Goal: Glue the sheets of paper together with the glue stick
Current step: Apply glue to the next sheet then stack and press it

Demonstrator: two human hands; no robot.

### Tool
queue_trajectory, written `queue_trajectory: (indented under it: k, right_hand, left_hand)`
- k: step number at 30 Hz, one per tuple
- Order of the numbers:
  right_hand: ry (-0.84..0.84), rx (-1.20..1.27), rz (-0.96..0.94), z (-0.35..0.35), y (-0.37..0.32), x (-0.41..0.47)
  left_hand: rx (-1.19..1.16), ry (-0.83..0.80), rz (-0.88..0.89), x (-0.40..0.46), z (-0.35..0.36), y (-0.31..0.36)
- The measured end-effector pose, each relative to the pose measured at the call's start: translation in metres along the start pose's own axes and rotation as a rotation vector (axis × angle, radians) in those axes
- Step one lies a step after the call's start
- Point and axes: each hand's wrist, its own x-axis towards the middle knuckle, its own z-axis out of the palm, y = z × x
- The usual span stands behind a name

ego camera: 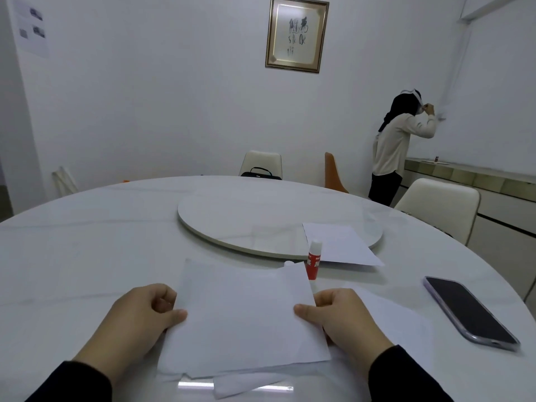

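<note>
A white sheet of paper (pixel 240 317) is held above the near edge of the table, my left hand (pixel 139 317) pinching its left edge and my right hand (pixel 345 320) pinching its right edge. More white sheets (pixel 246 385) lie under it, and one sticks out to the right (pixel 403 320). A red glue stick with a white cap (pixel 313 261) stands upright just beyond the held sheet. Another white sheet (pixel 339 245) lies partly on the turntable, behind the glue stick.
A round white turntable (pixel 246 219) sits mid-table on the white round table (pixel 72 242). A dark phone in a lilac case (pixel 470 311) lies at the right. Chairs (pixel 438 204) stand around the far side; a person (pixel 397 146) stands at a counter back right.
</note>
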Motion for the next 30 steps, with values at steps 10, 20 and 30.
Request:
queue_trajectory:
  k: [10,20,30]
  right_hand:
    - [0.024,-0.149,-0.030,0.001,0.007,0.004]
    - [0.048,-0.280,-0.073,0.003,0.011,0.006]
    - [0.092,-0.364,-0.138,0.006,0.013,0.006]
  left_hand:
    - [0.122,-0.013,0.075,-0.007,0.001,0.002]
    - [0.227,0.029,0.176,-0.011,0.006,0.001]
    - [0.333,0.069,0.226,-0.011,0.010,0.000]
